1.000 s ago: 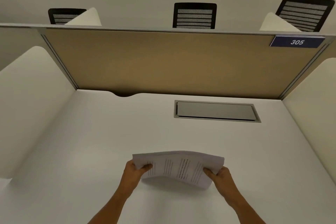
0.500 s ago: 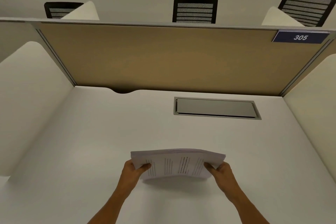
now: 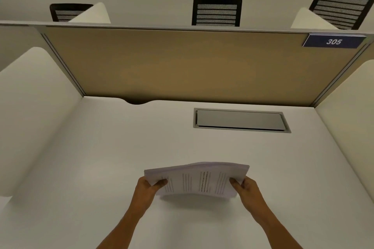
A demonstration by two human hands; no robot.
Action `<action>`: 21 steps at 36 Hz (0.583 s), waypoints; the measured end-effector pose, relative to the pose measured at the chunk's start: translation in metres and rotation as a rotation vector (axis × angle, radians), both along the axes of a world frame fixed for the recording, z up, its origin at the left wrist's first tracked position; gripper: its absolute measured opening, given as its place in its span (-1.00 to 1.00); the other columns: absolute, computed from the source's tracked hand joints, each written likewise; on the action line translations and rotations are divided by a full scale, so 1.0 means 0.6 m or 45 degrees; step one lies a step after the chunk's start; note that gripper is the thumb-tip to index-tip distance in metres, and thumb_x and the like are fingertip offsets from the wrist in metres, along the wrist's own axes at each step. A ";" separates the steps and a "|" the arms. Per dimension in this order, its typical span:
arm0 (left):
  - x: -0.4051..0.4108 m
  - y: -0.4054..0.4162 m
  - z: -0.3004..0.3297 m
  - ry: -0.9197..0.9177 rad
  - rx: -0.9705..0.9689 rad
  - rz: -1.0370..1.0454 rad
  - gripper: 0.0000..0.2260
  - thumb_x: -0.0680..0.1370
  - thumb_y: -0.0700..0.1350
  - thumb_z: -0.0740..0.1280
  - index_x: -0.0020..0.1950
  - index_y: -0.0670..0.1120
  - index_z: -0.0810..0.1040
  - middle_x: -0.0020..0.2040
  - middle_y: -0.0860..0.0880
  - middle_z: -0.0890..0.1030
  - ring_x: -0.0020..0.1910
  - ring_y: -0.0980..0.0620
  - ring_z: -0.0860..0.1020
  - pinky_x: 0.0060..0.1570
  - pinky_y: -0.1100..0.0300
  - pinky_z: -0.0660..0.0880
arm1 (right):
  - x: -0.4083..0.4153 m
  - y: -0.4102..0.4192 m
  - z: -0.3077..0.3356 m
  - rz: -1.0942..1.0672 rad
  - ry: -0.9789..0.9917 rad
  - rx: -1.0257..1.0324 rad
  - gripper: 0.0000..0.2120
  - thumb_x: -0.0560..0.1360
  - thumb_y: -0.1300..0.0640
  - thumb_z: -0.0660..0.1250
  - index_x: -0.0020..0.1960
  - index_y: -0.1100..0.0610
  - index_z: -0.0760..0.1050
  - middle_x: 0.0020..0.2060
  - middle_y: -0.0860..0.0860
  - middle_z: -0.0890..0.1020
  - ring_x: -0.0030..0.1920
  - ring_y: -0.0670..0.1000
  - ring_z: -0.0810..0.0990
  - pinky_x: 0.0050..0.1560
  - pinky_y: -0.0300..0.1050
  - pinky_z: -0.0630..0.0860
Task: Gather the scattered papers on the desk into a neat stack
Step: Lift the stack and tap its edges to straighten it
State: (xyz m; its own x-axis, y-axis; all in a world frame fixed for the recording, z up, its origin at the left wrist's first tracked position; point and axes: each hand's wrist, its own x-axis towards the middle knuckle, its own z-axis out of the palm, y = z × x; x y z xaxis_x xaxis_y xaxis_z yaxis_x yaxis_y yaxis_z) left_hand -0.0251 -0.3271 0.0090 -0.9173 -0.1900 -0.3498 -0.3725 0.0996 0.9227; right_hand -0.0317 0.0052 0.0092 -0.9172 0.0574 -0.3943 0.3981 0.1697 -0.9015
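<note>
Lower centre: left hand (image 3: 148,187) and right hand (image 3: 245,187), each grip pinching an end of the papers (image 3: 199,180) above the bench (image 3: 101,157); bowed sheets could slip, fanning out.

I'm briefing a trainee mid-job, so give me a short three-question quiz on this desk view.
1. True or false: both hands grip the paper stack.
2. Which number is on the blue sign: A 205, B 305, C 503?
3. What lies on the desk beyond the stack, to the right?

Key: 1 true, the left hand and the right hand each hold an end. 2 B. 3 A closed grey cable hatch.
</note>
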 end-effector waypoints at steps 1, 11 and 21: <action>0.000 -0.002 0.001 0.002 0.002 0.002 -0.79 0.45 -0.25 0.50 -0.03 0.04 0.67 -0.14 0.11 0.74 -0.13 0.17 0.68 -0.28 0.40 0.57 | -0.001 0.000 0.002 -0.008 0.008 -0.002 -0.85 0.64 0.13 0.30 0.07 -0.07 0.61 -0.07 -0.17 0.75 -0.05 -0.20 0.70 -0.17 -0.35 0.60; 0.016 -0.009 -0.013 -0.058 -0.062 -0.152 -0.76 0.47 -0.23 0.48 0.02 0.10 0.64 -0.09 0.16 0.73 -0.06 0.17 0.68 -0.20 0.39 0.58 | 0.001 0.008 -0.006 0.086 -0.051 0.006 -0.81 0.59 0.21 0.36 0.14 -0.04 0.60 -0.03 -0.13 0.76 0.00 -0.20 0.70 -0.12 -0.38 0.59; 0.020 -0.014 -0.011 -0.005 -0.163 -0.123 -0.73 0.45 -0.17 0.51 -0.14 0.25 0.67 -0.14 0.13 0.74 -0.12 0.18 0.68 -0.25 0.39 0.56 | -0.001 0.007 0.005 0.054 0.004 0.036 -0.82 0.61 0.19 0.35 0.05 -0.08 0.62 -0.13 -0.18 0.76 -0.10 -0.22 0.70 -0.18 -0.43 0.55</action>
